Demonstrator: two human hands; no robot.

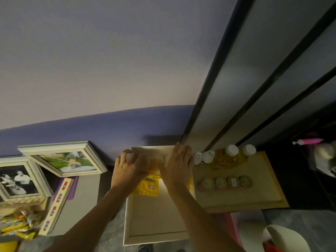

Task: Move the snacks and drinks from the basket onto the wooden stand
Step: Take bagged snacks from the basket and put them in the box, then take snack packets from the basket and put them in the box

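A yellow snack packet (pixel 149 186) lies on the far part of the pale wooden stand (pixel 156 219) in the middle of the view. My left hand (pixel 130 169) rests on the packet's left side, fingers curled over its far edge. My right hand (pixel 179 165) presses flat on its right side with straight fingers. Both hands hide the packet's upper half. On the wooden board (pixel 258 195) to the right stand small white-capped bottles (pixel 207 156) and yellow drink bottles (pixel 230 158), with a row of round snacks (pixel 225 182) in front. The basket (pixel 25 201) at lower left holds several yellow packets (pixel 18 227).
Two picture frames (pixel 67 159) (pixel 18 179) lie at the left, beside a long wooden strip with red and blue pieces (pixel 58 202). Dark-framed panels (pixel 236 88) rise behind the bottles. A pink object (pixel 309 141) and a white curved object (pixel 283 237) sit at the right.
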